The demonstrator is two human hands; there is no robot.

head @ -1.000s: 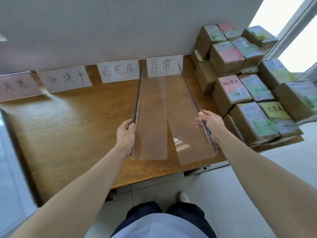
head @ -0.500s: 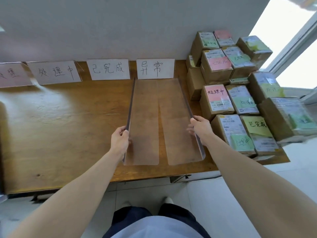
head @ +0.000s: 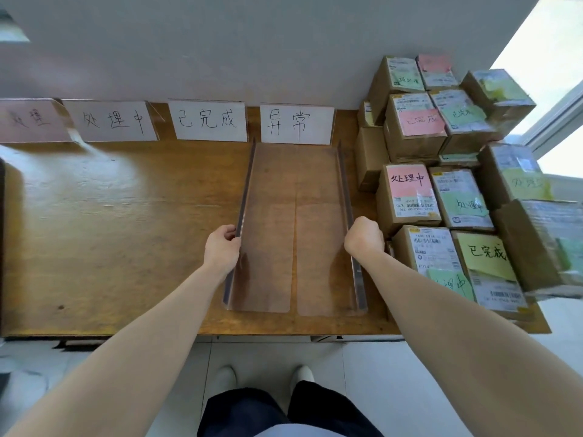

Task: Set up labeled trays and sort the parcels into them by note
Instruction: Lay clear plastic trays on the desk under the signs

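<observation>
- I am setting down the first tray. A long clear plastic tray [head: 268, 216] with two low side walls is lying flat on the brown wooden counter [head: 126, 231]. Its far end is sitting just in front of the white paper sign reading 异常 [head: 296, 123].
- My left hand [head: 220, 247] is gripping the tray's left wall, fingers curled round its edge. My right hand [head: 364, 236] is bunched in a fist over the right wall, and I judge it is gripping that wall too.
- Three more paper signs are standing in a row to the left: 已完成 [head: 208, 120], 处理中 [head: 110, 121] and a pink sign [head: 30, 121] too blurred to read whole. No tray is lying in front of any of them yet.
- The brown cardboard parcels [head: 441, 184], bearing pink, green and yellow notes, are sitting stacked at the counter's right end, just beside the tray. None is lying in the tray, so I am judging the sorting as not begun and the set-up as barely started.
- A second ago I was holding the tray tilted in the air. Half a second ago it was coming down nearly flat. Now it is resting level and squared to its sign.
- My hands are keeping about the same places on the walls, and the signs and parcels are not shifting on the counter.
</observation>
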